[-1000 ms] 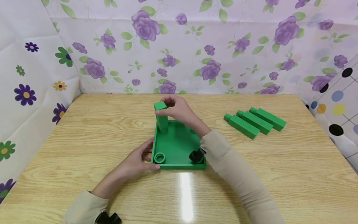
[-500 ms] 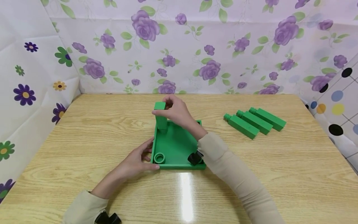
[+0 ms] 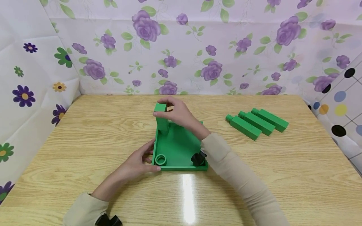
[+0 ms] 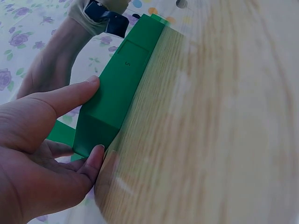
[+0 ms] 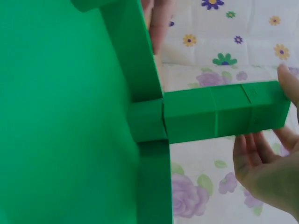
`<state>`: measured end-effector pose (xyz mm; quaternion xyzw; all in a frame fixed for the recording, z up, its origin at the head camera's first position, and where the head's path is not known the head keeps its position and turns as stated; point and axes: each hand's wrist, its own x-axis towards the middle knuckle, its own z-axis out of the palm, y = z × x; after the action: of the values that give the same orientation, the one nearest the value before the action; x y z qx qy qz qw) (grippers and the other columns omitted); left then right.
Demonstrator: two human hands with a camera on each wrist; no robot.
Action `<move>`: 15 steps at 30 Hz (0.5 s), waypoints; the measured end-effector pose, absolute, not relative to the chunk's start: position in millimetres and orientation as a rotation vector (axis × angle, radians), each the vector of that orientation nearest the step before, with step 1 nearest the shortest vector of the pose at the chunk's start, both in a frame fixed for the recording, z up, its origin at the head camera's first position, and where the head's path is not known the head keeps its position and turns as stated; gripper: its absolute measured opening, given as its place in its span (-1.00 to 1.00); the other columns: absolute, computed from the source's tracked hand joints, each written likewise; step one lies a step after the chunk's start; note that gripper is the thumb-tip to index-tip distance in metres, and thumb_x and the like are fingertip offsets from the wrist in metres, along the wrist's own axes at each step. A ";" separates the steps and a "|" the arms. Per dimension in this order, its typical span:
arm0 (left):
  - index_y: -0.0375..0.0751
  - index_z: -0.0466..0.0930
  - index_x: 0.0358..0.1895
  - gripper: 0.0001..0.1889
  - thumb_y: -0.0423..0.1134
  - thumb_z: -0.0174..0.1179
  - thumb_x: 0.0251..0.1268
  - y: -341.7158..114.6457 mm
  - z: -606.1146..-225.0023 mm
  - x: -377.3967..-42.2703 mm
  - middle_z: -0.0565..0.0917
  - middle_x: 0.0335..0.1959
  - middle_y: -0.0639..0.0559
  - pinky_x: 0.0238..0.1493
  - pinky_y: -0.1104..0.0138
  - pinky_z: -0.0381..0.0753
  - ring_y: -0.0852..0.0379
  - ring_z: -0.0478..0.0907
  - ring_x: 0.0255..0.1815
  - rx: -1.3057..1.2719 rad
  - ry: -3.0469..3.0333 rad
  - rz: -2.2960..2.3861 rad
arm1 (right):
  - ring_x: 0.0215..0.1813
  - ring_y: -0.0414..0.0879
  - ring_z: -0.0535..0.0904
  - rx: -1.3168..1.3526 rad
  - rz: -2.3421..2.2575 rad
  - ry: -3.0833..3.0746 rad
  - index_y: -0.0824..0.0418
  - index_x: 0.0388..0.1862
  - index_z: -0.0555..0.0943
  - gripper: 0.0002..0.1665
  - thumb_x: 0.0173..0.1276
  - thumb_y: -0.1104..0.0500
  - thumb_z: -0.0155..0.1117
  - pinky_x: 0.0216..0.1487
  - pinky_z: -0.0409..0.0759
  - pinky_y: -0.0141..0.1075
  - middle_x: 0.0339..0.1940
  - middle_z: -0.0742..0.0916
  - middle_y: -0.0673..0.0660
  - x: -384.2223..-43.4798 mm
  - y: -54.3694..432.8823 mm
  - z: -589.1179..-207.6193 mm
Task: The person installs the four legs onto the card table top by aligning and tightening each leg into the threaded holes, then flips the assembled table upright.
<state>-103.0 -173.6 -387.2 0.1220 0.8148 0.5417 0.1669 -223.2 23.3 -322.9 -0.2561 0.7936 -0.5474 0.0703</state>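
A shallow green tray-like piece (image 3: 181, 144) with raised edges and round sockets at its corners lies on the wooden table. At its far left corner a square green leg (image 3: 161, 121) stands upright. My right hand (image 3: 181, 114) grips the leg's top end between thumb and fingers. In the right wrist view the leg (image 5: 219, 112) sits against a round socket (image 5: 147, 120), its lower end hidden inside. My left hand (image 3: 138, 163) holds the near left corner of the tray-like piece, thumb on the front edge, fingers along the left side. The left wrist view shows this grip (image 4: 56, 144) up close.
Three more green legs (image 3: 257, 124) with threaded ends lie side by side on the table at the right. An open round socket (image 3: 161, 159) shows at the near left corner. Flowered sheets (image 3: 181, 47) stand behind the table and at both sides.
My right hand has shifted slightly left with the leg, which has gone from a slight tilt to more upright, and its fingers have changed position around the top. My left hand stays put.
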 end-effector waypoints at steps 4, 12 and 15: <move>-0.28 -0.01 0.53 0.02 -0.32 0.47 0.03 -173.8 -387.1 -103.0 0.37 0.29 -0.22 0.01 0.16 0.47 -0.09 0.40 0.09 0.351 2.319 1.543 | 0.15 -0.12 0.45 -0.831 -1.650 2.232 0.16 0.35 0.44 -0.35 0.30 0.10 0.38 0.08 0.45 -0.22 0.27 0.50 0.01 -229.3 29.8 -321.3; -0.29 -0.01 0.52 0.03 -0.31 0.48 0.02 -173.6 -386.5 -102.5 0.37 0.28 -0.22 0.01 0.13 0.46 -0.09 0.40 0.08 0.338 2.334 1.524 | 0.29 -0.05 0.41 -0.915 -1.685 1.965 0.16 0.43 0.36 -0.34 0.37 0.20 0.28 0.22 0.40 -0.22 0.34 0.49 0.03 -237.6 39.6 -322.3; -0.29 -0.01 0.52 0.02 -0.31 0.47 0.03 -173.2 -385.5 -102.4 0.37 0.28 -0.22 0.01 0.13 0.46 -0.09 0.40 0.08 0.339 2.338 1.517 | 0.25 -0.04 0.45 -0.922 -1.693 1.932 0.17 0.43 0.36 -0.36 0.38 0.22 0.26 0.22 0.40 -0.21 0.33 0.50 0.03 -238.8 40.5 -323.1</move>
<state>-102.4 -173.2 -385.5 0.1189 0.8212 0.5328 0.1660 -238.8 40.5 -323.1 -0.3307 0.6928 -0.6072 0.2047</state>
